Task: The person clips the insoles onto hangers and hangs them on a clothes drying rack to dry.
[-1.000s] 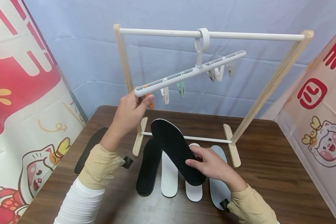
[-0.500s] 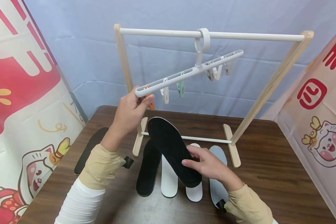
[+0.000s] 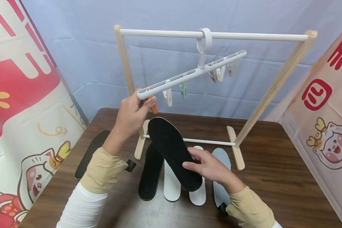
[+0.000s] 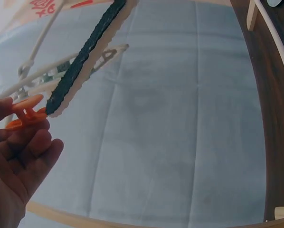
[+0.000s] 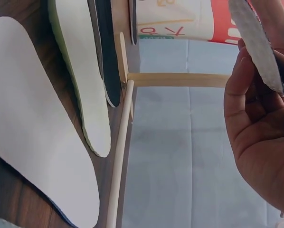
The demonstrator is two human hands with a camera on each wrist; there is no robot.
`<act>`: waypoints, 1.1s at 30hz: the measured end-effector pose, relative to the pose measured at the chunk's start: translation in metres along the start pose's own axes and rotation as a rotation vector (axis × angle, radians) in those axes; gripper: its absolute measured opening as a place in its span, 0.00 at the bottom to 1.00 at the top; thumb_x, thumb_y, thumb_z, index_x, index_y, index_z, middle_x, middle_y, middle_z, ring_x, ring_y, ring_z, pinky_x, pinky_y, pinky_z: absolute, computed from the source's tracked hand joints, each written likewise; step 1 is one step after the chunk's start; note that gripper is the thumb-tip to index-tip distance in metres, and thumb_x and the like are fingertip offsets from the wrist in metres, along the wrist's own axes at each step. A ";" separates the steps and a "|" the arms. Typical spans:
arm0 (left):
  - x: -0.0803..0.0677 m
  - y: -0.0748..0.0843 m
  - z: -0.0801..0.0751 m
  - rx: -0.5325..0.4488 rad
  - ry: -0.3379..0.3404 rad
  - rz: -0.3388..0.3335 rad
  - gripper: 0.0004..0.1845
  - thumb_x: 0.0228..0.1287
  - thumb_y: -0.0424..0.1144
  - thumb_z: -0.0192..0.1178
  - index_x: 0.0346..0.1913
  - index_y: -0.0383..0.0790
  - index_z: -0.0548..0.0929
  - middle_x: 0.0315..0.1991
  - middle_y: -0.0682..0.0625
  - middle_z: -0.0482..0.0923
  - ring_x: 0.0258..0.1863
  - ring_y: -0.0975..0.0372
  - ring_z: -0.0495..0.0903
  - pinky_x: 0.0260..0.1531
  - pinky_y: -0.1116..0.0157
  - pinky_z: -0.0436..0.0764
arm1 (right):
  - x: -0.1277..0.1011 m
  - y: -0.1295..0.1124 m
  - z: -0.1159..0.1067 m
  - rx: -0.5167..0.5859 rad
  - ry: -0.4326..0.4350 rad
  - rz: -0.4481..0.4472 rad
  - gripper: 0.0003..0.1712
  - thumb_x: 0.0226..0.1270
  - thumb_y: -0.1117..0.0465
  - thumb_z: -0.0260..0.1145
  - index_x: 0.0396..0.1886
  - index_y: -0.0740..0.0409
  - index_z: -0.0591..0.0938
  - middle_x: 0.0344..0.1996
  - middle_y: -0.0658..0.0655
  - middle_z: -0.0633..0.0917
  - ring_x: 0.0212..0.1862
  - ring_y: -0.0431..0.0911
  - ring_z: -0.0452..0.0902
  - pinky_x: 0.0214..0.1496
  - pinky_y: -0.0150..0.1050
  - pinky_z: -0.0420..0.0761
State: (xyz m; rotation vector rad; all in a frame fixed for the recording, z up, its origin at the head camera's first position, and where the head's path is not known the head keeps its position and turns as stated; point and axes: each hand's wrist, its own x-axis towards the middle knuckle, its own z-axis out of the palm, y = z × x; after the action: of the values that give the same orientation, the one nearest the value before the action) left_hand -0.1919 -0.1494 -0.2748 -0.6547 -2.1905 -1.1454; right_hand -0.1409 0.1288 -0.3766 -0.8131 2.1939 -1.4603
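Note:
My left hand pinches an orange clothes peg at the near left end of the white peg hanger, which hangs tilted from a rod. Below it, my right hand grips a black insole by its lower right edge, thumb on the dark face. The insole's upper end points toward the peg. Seen from the left wrist, the insole's dark-and-pale edge ends close to the mouth of the orange peg; whether they touch I cannot tell. In the right wrist view, curled fingers hold the insole's pale-edged side.
A wooden stand with a white top rod bears the hanger. White pegs and a green peg hang along it. On the brown table lie black insoles, white insoles and a pale blue insole.
My right hand has moved the black insole up and left, toward the orange peg. The left hand keeps its pinch on the peg; the hanger's far end has shifted slightly left.

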 end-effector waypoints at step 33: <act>-0.001 -0.002 0.002 -0.021 0.008 0.028 0.09 0.74 0.38 0.60 0.46 0.33 0.79 0.23 0.51 0.84 0.21 0.63 0.70 0.25 0.69 0.65 | 0.011 -0.004 0.003 0.172 -0.038 -0.085 0.19 0.76 0.63 0.62 0.61 0.66 0.76 0.44 0.64 0.88 0.45 0.46 0.87 0.48 0.41 0.84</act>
State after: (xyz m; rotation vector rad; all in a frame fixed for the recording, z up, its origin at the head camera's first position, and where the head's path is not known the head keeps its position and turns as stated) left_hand -0.1930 -0.1488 -0.2775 -0.6862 -2.1593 -1.1558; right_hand -0.1469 0.1183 -0.3741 -0.8763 1.9947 -1.6345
